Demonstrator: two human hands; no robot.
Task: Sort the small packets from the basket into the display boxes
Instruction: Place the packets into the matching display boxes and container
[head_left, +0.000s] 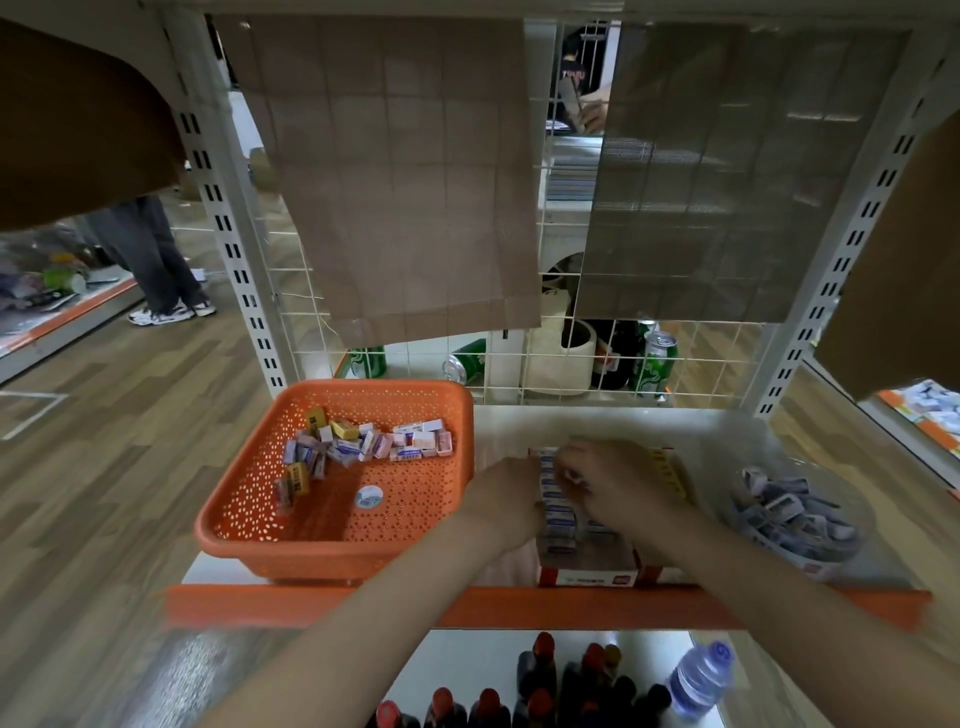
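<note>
An orange perforated basket sits on the white shelf at the left, with several small white, pink and yellow packets heaped toward its back. To its right stands a red-and-white display box holding rows of blue-and-white packets. My left hand rests against the left side of that box. My right hand is over the rows, its fingers curled and pinching a small packet at the back of the box. A yellow box edge shows behind my right hand.
A clear tub of grey-blue packets stands at the right of the shelf. An orange shelf lip runs along the front. Dark bottles and a water bottle stand below. Green cans sit behind the wire grid. A person's legs stand far left.
</note>
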